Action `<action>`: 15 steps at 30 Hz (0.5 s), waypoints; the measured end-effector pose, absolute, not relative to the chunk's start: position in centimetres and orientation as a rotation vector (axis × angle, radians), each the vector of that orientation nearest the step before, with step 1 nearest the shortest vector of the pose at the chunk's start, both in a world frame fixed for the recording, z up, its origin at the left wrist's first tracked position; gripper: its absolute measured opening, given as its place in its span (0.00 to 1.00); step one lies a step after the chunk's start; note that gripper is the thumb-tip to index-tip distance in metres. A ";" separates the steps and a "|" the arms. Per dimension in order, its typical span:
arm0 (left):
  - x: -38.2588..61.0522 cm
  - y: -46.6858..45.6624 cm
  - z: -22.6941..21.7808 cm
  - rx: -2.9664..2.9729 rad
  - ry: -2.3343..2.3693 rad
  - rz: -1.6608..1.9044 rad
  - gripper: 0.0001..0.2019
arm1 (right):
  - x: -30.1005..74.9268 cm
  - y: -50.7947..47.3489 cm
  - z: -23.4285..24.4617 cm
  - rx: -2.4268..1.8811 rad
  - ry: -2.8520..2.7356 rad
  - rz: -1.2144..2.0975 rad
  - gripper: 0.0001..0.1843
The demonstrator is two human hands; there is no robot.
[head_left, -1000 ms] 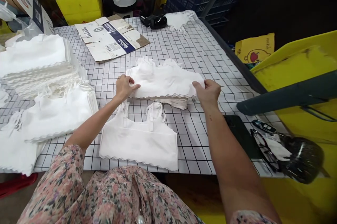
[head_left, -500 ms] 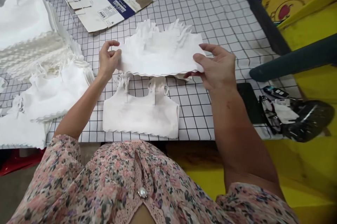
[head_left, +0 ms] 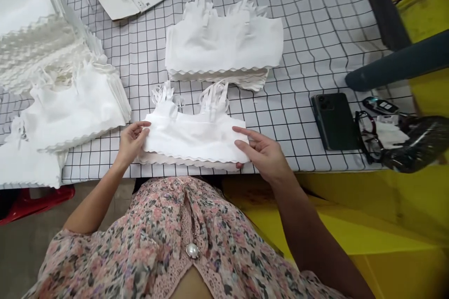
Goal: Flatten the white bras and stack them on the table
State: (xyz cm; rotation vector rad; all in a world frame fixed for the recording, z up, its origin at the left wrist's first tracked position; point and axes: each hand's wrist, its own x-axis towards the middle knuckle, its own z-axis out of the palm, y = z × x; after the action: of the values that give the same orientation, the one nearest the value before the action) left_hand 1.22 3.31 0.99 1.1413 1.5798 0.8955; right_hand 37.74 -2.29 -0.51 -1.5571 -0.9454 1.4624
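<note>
Lowered from the upper pile [head_left: 224, 41], the left hand [head_left: 131, 142] and right hand [head_left: 261, 151] flank a white strappy crop top [head_left: 194, 137], layered on others near the edge of the grid-patterned table [head_left: 315, 55]. Left fingers spread against its side; right fingers spread over its corner, thumb near the hem, pinch unconfirmed; scalloped hems lie aligned.

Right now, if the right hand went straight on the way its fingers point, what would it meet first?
The white scallop-hemmed top nearest the person; the fingers of the right hand are at its end, though depth hides whether they touch it.
</note>
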 end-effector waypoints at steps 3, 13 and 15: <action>0.7 3.1 1.5 1.181 1.616 0.915 0.16 | 38.0 -2.6 -0.2 -1.552 -0.976 1.396 0.34; 0.4 1.0 -0.9 1.933 1.826 0.763 0.16 | 37.2 -5.2 -2.0 -1.911 -1.684 0.483 0.31; 1.1 0.7 -1.6 2.181 1.702 0.652 0.22 | 36.5 -5.1 -2.4 -1.868 -1.834 0.273 0.26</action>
State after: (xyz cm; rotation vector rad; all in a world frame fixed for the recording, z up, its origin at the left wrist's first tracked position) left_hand 1.12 0.71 -1.56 2.1810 1.7016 0.6518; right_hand 36.49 -5.15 -2.43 -1.8681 -1.8339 0.2733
